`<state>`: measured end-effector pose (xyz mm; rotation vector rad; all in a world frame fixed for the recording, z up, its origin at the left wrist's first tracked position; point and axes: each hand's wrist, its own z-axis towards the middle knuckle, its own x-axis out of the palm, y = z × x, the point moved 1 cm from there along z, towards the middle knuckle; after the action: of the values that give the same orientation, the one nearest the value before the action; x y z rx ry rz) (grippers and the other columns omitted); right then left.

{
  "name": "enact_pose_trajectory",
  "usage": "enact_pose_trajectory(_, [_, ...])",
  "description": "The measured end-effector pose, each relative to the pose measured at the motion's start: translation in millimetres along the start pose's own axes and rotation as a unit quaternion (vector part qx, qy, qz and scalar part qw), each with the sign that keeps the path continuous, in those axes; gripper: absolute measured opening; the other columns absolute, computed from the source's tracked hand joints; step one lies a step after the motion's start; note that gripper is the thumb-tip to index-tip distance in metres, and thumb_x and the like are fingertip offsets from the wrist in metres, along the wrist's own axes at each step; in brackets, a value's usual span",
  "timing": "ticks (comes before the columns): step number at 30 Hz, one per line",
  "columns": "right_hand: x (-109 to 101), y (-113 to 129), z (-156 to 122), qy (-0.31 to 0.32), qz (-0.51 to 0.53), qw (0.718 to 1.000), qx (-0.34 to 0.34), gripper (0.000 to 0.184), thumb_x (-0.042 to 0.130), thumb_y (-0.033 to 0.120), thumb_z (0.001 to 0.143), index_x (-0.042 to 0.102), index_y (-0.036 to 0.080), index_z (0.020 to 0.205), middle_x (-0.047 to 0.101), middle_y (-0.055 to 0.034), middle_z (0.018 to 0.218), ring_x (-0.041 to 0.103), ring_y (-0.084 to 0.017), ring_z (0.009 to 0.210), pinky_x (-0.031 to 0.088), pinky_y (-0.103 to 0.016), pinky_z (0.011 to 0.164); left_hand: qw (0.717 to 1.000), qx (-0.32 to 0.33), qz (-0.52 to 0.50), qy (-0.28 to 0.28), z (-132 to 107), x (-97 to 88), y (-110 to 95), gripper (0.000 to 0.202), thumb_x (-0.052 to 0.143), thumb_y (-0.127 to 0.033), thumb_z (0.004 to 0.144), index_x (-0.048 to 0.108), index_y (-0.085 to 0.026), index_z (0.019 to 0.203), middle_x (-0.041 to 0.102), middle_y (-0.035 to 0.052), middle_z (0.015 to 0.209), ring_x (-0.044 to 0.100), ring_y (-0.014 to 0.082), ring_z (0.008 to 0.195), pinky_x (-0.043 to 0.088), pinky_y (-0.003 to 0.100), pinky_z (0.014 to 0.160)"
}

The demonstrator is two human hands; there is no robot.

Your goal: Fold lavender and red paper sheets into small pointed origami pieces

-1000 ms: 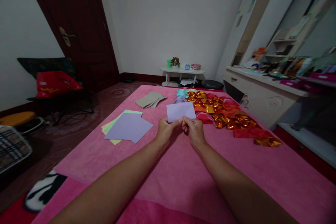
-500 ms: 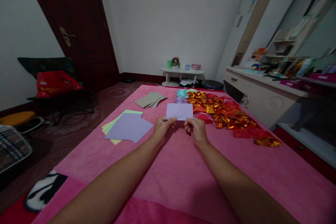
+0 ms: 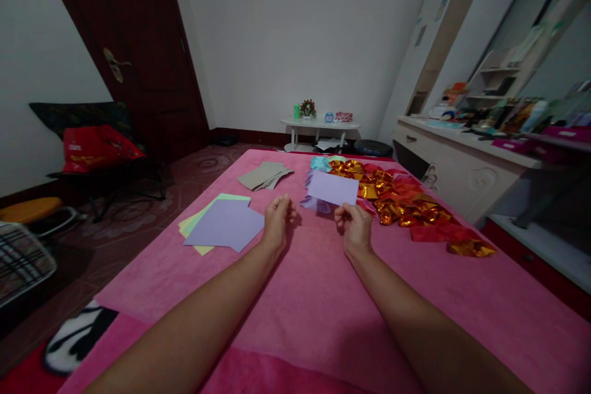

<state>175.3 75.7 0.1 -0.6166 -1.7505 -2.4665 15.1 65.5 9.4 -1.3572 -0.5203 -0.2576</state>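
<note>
A folded lilac paper [image 3: 332, 188] is held just above the pink blanket [image 3: 300, 295], pinched at its near right corner by my right hand [image 3: 354, 226]. My left hand [image 3: 276, 220] hovers a little to the left of the paper, not touching it, fingers loosely curled and empty. Left of that hand lies a stack of coloured sheets [image 3: 225, 225] with a lilac one on top. Under the held paper rest small folded lilac pieces [image 3: 314, 203].
Grey-brown sheets [image 3: 265, 175] lie farther back, and a teal folded piece [image 3: 320, 164] beside a pile of gold and red foil [image 3: 401, 200] on the right. A white dresser [image 3: 462, 163] flanks the bed's right side. A small white table [image 3: 318, 126] and a dark door [image 3: 138, 55] stand beyond.
My left hand has let go of the lilac paper and drawn back left. My right hand has carried the paper a little to the right and farther away.
</note>
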Motion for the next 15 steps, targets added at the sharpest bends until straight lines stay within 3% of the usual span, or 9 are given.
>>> enact_pose_trajectory(4, [3.5, -0.1, -4.4, 0.044, -0.002, 0.999, 0.018, 0.024, 0.057, 0.031, 0.073, 0.057, 0.017, 0.054, 0.053, 0.0026, 0.046, 0.041, -0.007, 0.038, 0.028, -0.021, 0.037, 0.991, -0.01, 0.067, 0.111, -9.2, 9.3, 4.1, 0.044, 0.064, -0.058, 0.072, 0.055, -0.015, 0.069, 0.052, -0.0025, 0.055, 0.046, 0.006, 0.044, 0.032, 0.018, 0.043])
enact_pose_trajectory(7, [8.3, 0.8, -10.6, 0.092, -0.012, 0.995, 0.038, 0.026, 0.059, 0.034, 0.074, 0.058, 0.016, 0.054, 0.053, 0.0025, 0.045, 0.041, -0.007, 0.037, 0.028, -0.02, 0.036, 0.986, 0.01, 0.124, 0.115, -13.5, 13.8, 8.1, 0.047, 0.062, -0.056, 0.074, 0.053, -0.013, 0.056, 0.048, -0.0025, 0.047, 0.042, 0.0061, 0.042, 0.032, 0.02, 0.044])
enact_pose_trajectory(11, [14.2, 1.0, -17.5, 0.146, -0.033, 0.987, 0.059, 0.03, 0.066, 0.039, 0.073, 0.06, 0.015, 0.057, 0.053, 0.002, 0.046, 0.043, -0.007, 0.037, 0.029, -0.02, 0.036, 0.983, 0.03, 0.135, 0.117, -16.1, 17.1, 7.4, 0.044, 0.062, -0.049, 0.075, 0.054, -0.013, 0.053, 0.05, -0.0019, 0.045, 0.043, 0.0071, 0.041, 0.033, 0.021, 0.045])
enact_pose_trajectory(15, [17.4, 0.5, -20.2, 0.16, -0.053, 0.983, 0.066, 0.037, 0.069, 0.046, 0.072, 0.055, 0.016, 0.054, 0.049, 0.0041, 0.043, 0.04, -0.006, 0.035, 0.027, -0.02, 0.034, 0.976, 0.043, 0.15, 0.15, -19.7, 21.4, 4.1, 0.041, 0.06, -0.044, 0.077, 0.056, -0.012, 0.051, 0.054, 0.0005, 0.047, 0.047, 0.0085, 0.043, 0.035, 0.021, 0.047])
